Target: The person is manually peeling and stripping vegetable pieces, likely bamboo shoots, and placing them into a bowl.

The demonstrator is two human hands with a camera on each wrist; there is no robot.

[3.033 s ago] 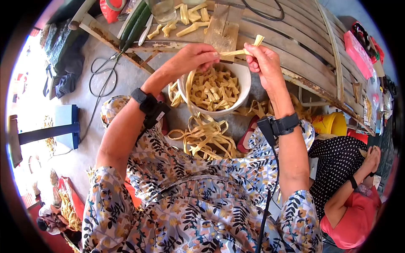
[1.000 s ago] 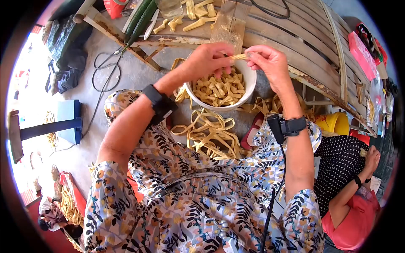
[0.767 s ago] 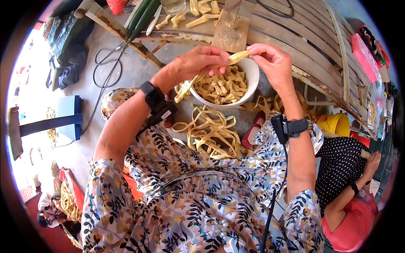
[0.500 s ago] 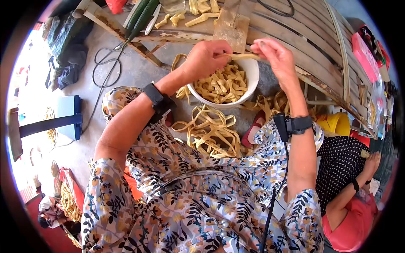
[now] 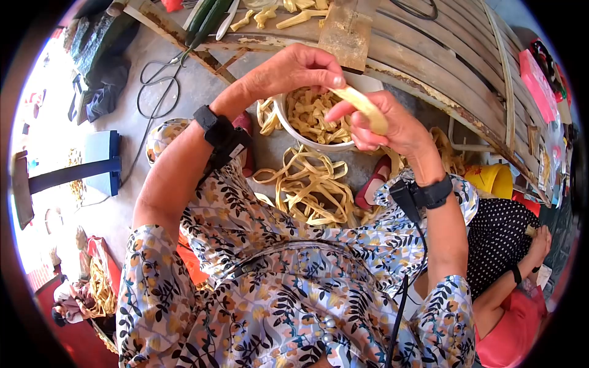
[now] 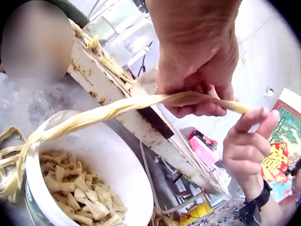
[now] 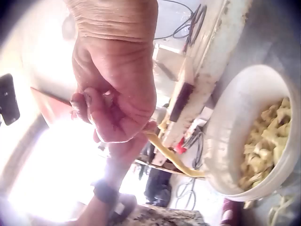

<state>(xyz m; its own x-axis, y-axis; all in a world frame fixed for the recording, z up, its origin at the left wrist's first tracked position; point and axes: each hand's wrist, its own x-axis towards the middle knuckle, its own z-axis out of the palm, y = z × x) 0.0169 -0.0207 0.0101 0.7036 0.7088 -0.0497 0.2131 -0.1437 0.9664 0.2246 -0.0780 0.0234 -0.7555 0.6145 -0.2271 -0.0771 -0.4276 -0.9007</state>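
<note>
Yellow strip [image 6: 110, 109] could snag
Left hand [image 5: 291, 70] pinches it (grip of the right hand [image 5: 402, 126] unclear); pulled hard, it might catch on the white bucket [image 6: 34, 176] below both hands.

Left hand [image 5: 300, 69]: pinches a yellow strip [image 5: 363, 105].
Right hand [image 5: 399, 124]: behind the strip's end, fingers bent.
White bowl [image 5: 322, 146]: below, holding knotted pieces [image 5: 310, 116].
Floor [image 5: 144, 58]: tangled loose strips [image 5: 307, 187].
Desk [image 5: 423, 67]: wooden slats, beyond the bowl.

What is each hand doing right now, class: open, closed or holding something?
Left hand: closed, pinching the yellow strip.
Right hand: at the strip's end; whether it grips cannot be told.
</note>
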